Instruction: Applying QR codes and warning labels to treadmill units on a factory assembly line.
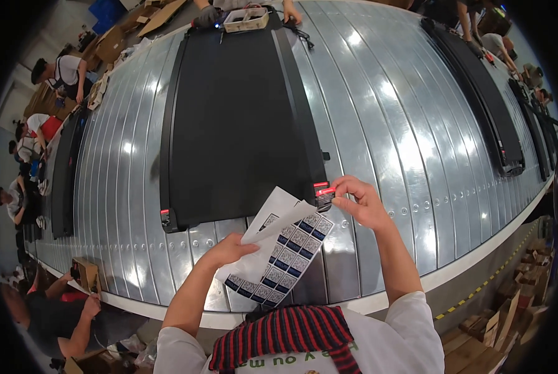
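Observation:
My left hand is closed on a stack of sticker sheets, printed with rows of square codes over dark blue bands. A white backing sheet curls up above them. Between the thumb and fingers of my right hand is a small red-and-black label. It is at the near right corner of a long flat black treadmill deck, where another red-topped label shows just behind it; whether the held one touches the deck I cannot tell. A further red label marks the near left corner.
The deck lies on a slatted metal conveyor. Another person's hands and a parts tray are at its far end. More black decks lie to the right and left, with people alongside. Cardboard is piled at lower right.

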The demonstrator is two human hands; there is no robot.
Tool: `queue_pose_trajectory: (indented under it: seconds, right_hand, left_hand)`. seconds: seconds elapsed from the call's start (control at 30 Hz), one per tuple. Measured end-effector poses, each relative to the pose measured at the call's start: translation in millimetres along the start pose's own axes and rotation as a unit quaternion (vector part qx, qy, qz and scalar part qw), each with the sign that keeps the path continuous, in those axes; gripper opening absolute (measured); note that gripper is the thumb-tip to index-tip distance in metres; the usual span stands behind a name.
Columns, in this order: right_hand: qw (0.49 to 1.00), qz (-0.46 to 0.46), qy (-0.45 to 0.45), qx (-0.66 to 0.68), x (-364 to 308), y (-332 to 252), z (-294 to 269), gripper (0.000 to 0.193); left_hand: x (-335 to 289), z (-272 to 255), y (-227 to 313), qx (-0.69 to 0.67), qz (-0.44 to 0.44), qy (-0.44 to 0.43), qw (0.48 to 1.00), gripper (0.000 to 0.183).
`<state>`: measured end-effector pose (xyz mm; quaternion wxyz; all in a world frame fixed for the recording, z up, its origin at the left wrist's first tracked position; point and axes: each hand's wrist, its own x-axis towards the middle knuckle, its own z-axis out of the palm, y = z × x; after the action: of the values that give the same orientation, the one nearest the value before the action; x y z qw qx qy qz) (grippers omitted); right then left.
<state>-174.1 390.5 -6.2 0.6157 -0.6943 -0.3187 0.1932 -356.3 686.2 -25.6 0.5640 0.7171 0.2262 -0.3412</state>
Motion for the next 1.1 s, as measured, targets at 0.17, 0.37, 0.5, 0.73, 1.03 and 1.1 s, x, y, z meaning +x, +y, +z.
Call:
queue_pose_trajectory:
  seconds: [0.17, 0.37, 0.5, 0.73, 1.03, 1.1]
  right_hand:
    - [0.978, 0.085, 0.090, 0.169, 4, 22, 14, 0.007]
    - [0.912, 0.071, 0.210, 0.345, 3, 48, -11, 0.003]
    - [0.815, 0.043, 0.339, 0.468, -14, 55, -55, 0.006]
    - [0.922, 0.267, 0.097, 0.263, 12, 75, -23, 0.006]
    - [0.920, 0.344, 0.069, 0.175, 70, 86, -2, 0.008]
    - [0.920, 0.352, 0.059, 0.162, 76, 89, -2, 0.008]
  left_hand:
    - [-6, 11, 13, 0.039, -0.047, -0.020, 0.998, 0.031]
    - [-12, -7, 13, 0.122, -0.054, -0.110, 0.985, 0.035]
    - [-39, -21, -1, 0.188, -0.098, -0.090, 0.973, 0.037]
    - [-26, 10, 38, 0.530, 0.130, -0.017, 0.838, 0.021]
    - [38, 26, 68, 0.561, 0.389, 0.131, 0.718, 0.008]
    - [50, 24, 72, 0.560, 0.389, 0.133, 0.719, 0.011]
